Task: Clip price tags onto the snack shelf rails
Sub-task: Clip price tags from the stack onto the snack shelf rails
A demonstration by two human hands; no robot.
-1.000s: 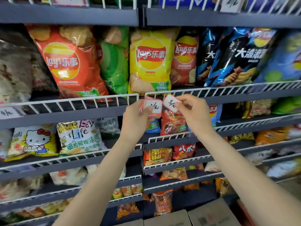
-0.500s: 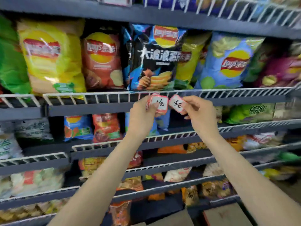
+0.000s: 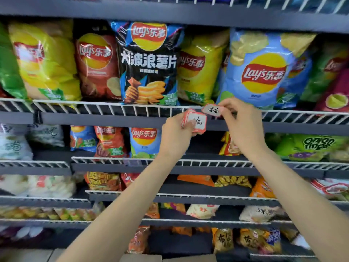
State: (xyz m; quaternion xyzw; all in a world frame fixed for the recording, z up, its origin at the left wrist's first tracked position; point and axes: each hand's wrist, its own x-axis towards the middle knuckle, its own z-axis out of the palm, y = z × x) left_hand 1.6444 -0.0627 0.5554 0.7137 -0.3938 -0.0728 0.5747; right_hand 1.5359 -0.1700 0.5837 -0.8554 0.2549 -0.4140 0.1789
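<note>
- Fingers (image 3: 225, 108) of right hand (image 3: 243, 127) pinch single price tag (image 3: 212, 110) against wire rail (image 3: 132, 108), likely lining up its clip.
- Left hand (image 3: 176, 133) grips tag stack (image 3: 195, 122) just below rail, keeping spares close.
- Blue Lay's bag (image 3: 262, 70) sits behind rail.

The scene was lit brightly and evenly from above, with no hard shadows cast on the forearms. White glare was seen on the glossy chip bags, strongest on the light blue Lay's bag (image 3: 262, 70) and the black wavy-chip bag (image 3: 149, 63). Deep shadow was found in the recesses under each shelf. The white wire rail (image 3: 113, 108) was bent into a curve by wide-angle distortion, and bags at the left and right edges were smeared and stretched. Packets on the lowest shelves were rendered soft. Handwriting on the price tag (image 3: 212, 110) was slightly blurred.
</note>
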